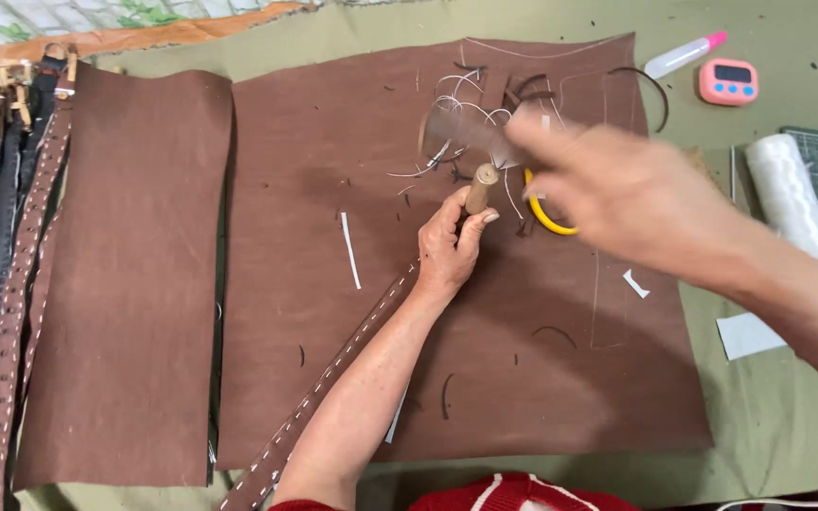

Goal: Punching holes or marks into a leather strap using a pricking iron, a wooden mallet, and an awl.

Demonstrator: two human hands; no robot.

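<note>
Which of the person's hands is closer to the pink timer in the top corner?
The right hand, blurred in motion with a mallet, is nearer the pink timer, which lies up and to its right. The left hand grips a wooden-handled tool farther left, mid-leather.

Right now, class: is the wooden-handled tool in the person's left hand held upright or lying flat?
Upright. The left hand grips the wooden-handled tool with its rounded top end pointing up, standing on the stitched strap.

Left hand [447, 248] grips a wooden-handled tool [480, 187] upright; blurred right hand [617, 194] swings a mallet [471, 132].
</note>
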